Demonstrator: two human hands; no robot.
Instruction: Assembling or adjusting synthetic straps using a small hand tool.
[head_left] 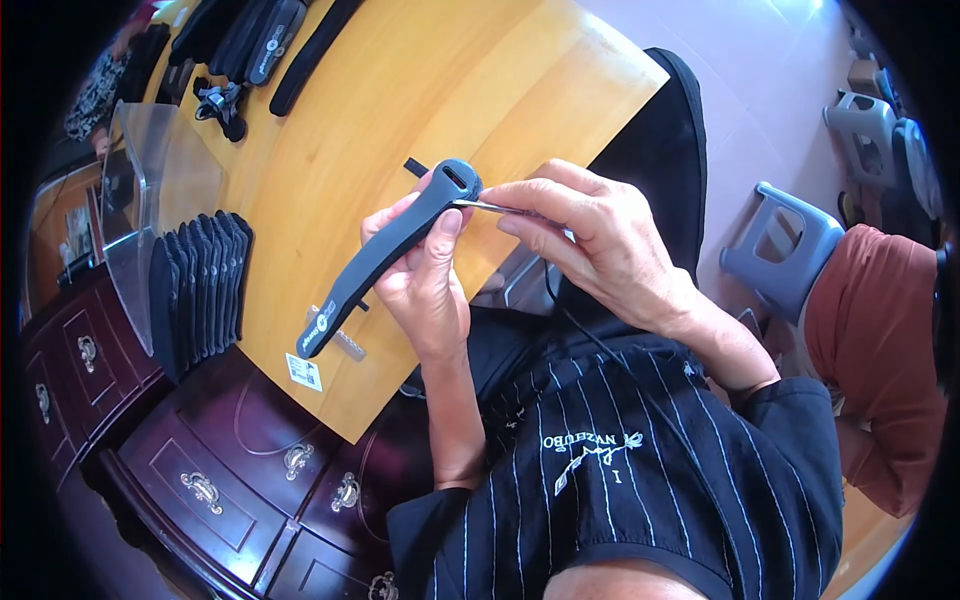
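Observation:
A long dark grey padded strap (385, 255) slants over the wooden table, wide and rounded at its upper end, which has a slot. My left hand (432, 275) is closed round that upper half, thumb on the near edge and fingers beneath. White print marks the strap's lower end. Pinched in my right hand (600, 235) is a slim metal-pointed tool (482, 206); its tip meets the strap's edge just below the slotted end. My fingers hide the rest of the tool, so its exact kind is unclear. Short black tabs (414, 167) stick out beyond the strap.
Several dark pads (205, 285) stand in a row at the table's left edge, beside a clear plastic panel (140, 220). More black pads (262, 45) lie at the far left. A white label (303, 372) sits near the table corner. Grey stools (785, 235) and another person's leg (880, 340) are at right.

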